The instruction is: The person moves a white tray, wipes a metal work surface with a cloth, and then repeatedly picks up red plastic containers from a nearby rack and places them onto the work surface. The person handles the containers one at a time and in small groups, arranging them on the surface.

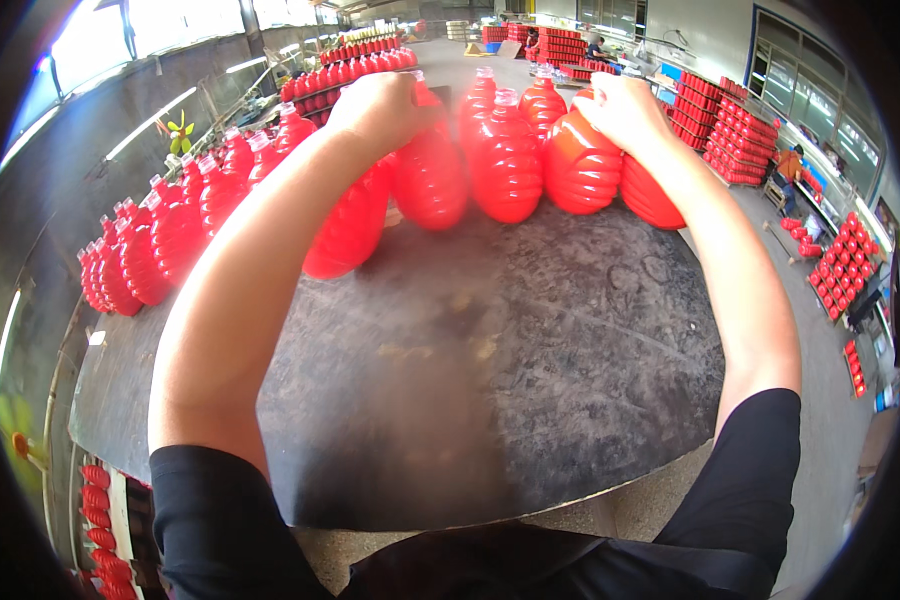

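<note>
Red ribbed bottles with narrow pale necks stand along the far edge of the dark table (590, 360). My left hand (380, 108) is closed at the top of a red bottle (432, 185), and its fingers are partly hidden. Beneath my left forearm is another red bottle (348, 235). My right hand (625, 108) is closed round the neck of a tilted red bottle (582, 170), hiding that neck. One more bottle (655, 195) sits below my right wrist. Between my hands stands an upright bottle (507, 165), with others just behind it.
More red bottles (175, 240) crowd the table's left side. Stacks of red goods (740, 140) stand far right, near a seated person (788, 175). A rack of red pieces (845, 265) is at right. A fan with yellow blades (180, 132) stands at left.
</note>
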`<action>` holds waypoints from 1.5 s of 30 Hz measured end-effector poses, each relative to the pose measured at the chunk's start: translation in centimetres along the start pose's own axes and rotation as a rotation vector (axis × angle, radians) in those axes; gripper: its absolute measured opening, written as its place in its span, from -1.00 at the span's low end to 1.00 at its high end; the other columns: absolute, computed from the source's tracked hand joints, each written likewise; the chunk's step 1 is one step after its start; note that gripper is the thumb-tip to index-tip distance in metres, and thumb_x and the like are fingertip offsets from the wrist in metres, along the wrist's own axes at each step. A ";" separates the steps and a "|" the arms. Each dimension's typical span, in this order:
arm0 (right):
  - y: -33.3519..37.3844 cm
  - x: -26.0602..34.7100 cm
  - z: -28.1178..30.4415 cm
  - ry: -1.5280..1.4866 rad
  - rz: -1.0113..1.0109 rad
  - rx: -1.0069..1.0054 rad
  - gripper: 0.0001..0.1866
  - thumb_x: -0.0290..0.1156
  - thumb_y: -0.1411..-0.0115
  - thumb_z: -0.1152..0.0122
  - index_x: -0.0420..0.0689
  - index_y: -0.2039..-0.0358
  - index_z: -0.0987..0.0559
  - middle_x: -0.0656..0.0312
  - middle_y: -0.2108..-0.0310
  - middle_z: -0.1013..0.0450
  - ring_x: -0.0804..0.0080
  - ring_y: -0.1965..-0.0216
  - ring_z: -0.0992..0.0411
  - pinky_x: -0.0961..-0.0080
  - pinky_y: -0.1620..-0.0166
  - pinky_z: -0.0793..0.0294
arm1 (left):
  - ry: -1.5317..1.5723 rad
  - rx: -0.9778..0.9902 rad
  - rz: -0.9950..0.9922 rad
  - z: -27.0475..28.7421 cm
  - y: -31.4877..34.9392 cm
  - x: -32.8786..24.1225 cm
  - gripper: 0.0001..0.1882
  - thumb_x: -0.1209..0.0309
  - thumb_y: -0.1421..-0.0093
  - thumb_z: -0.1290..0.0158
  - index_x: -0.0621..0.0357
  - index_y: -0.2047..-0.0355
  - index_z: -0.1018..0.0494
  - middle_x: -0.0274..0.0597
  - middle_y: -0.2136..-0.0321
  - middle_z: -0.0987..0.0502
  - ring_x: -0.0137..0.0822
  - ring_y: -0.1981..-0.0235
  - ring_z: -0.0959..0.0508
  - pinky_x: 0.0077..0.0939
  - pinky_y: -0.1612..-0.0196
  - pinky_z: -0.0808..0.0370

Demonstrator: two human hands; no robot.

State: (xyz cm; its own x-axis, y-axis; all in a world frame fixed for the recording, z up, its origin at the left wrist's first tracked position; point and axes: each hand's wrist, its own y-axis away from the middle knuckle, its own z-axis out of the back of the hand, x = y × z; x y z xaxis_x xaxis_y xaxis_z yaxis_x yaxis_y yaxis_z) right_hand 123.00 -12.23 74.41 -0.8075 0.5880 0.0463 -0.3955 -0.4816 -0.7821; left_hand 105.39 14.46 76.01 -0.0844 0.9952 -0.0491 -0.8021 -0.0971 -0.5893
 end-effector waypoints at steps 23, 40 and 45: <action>-3.2 9.5 1.7 -0.275 -0.161 0.598 -0.60 -0.55 0.09 -0.10 -0.20 0.14 -0.56 0.14 0.34 -0.54 0.41 0.36 -0.50 0.42 0.31 -0.51 | 0.045 0.207 0.035 10.9 9.6 16.2 -0.50 0.39 -0.05 -0.13 0.22 -0.05 -0.52 0.04 0.26 -0.63 -0.12 0.24 -0.64 -0.27 0.12 -0.55; -5.1 10.8 -1.0 -0.057 -0.167 0.712 -0.61 -0.48 0.07 -0.17 -0.28 0.16 -0.51 0.06 0.29 -0.54 0.28 0.29 -0.54 0.37 0.29 -0.52 | -0.075 0.594 0.019 8.8 4.9 17.3 -0.73 0.37 -0.11 -0.16 0.23 0.19 -0.58 -0.16 0.44 -0.61 -0.32 0.48 -0.57 -0.35 0.45 -0.49; -4.2 10.7 -1.8 -0.137 -0.224 0.635 -0.70 -0.54 0.10 -0.11 -0.23 0.26 -0.40 0.08 0.34 -0.43 0.31 0.25 -0.42 0.33 0.18 -0.43 | -0.114 0.381 0.019 9.6 8.6 15.9 -0.74 0.36 -0.10 -0.19 0.28 0.25 -0.60 -0.05 0.34 -0.64 -0.14 0.33 -0.63 -0.24 0.26 -0.54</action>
State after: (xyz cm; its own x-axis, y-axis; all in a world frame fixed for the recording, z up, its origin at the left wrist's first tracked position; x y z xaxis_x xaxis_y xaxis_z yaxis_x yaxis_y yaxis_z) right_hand 116.86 -2.76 77.12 -0.7077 0.6505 0.2756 -0.7057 -0.6699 -0.2309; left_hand 91.48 29.32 77.91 -0.1498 0.9877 0.0453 -0.9597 -0.1342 -0.2471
